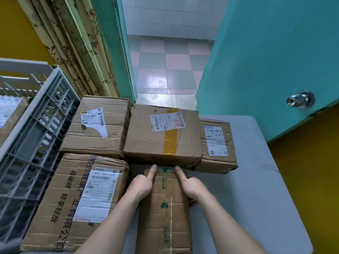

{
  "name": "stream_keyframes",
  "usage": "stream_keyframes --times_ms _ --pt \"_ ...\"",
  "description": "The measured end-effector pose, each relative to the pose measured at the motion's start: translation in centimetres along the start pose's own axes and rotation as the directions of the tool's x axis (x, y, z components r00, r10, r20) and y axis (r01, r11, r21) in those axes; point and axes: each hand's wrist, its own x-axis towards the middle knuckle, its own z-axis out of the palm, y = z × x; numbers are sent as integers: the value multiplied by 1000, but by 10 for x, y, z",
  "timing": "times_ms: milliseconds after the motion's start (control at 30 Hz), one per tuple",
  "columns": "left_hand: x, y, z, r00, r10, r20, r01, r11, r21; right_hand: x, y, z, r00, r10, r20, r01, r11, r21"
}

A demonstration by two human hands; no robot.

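Narrow carton [165,208]: left hand [141,186], right hand [190,187] clasp its sides, thumbs atop; keep level, slide square against taped box [161,132].

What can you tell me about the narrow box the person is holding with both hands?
The narrow box is worn brown cardboard, creased, with green printed marks and a tape strip down its top. It lies lengthwise, pointing away from the person, its far end close to the yellow-taped box. The left hand and right hand grip its sides, thumbs on top.
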Motion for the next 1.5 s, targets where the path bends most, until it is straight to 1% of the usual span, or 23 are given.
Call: stream_keyframes --times_ms 100,133,200,333,400,500,600,700,733,767,833,900,967,1033,1100,1200,1367,1433,1500 --pt "-13 -1 -4 998 10 67 -7 999 -48 -5 6 -2 1000 -3 12 2 1000 19" --pt "-17 0 -4 997 16 73 -12 998 -57 -7 9 -3 1000 -4 11 4 999 50" --pt "-32 4 -7 998 50 44 -47 996 -81 -15 12 -5 999 -48 5 47 993 107" --pt "-65 15 -16 985 173 -25 -174 982 -69 -38 15 -12 987 -154 -50 162 950 267" --pt "-85 20 -25 968 240 -72 -243 969 -34 -49 16 -16 974 -211 -79 225 918 327" --pt "-107 18 -33 931 347 -114 -353 935 -41 -67 19 -17 954 -286 -89 299 888 349" --pt "-125 10 -33 903 419 -89 -427 897 -111 -81 25 -16 927 -367 -82 371 860 349" --pt "-130 3 -36 897 430 -99 -441 882 -165 -92 29 -19 905 -413 -98 419 829 370" --pt "-133 -2 -38 894 433 -114 -447 881 -157 -99 30 -19 898 -425 -118 437 820 370" --pt "-132 -7 -37 888 439 -135 -455 880 -133 -104 31 -17 890 -434 -142 455 814 361" --pt "-130 -17 -34 879 444 -174 -455 890 -26 -110 38 -9 875 -449 -183 484 814 320" --pt "-137 -22 -30 868 465 -176 -464 884 49 -112 46 -1 857 -476 -196 514 813 274" --pt "-141 -24 -29 870 474 -132 -468 880 74 -110 50 1 846 -502 -177 532 812 239" --pt "-143 -24 -32 900 434 -40 -431 900 69 -109 52 -2 839 -532 -114 544 814 202" --pt "-144 -23 -32 910 415 9 -414 906 89 -109 55 -5 844 -530 -76 535 824 186" --pt "-141 -21 -30 901 433 -7 -426 889 168 -106 57 -4 851 -518 -89 525 832 177" --pt "-136 -20 -31 903 431 -6 -427 897 116 -106 53 -8 859 -506 -84 512 842 171" --pt "-138 -15 -31 917 398 -27 -396 916 69 -104 47 -11 879 -468 -90 476 857 197" --pt "-139 -9 -30 928 368 -58 -364 929 62 -101 40 -14 904 -407 -130 426 883 198"
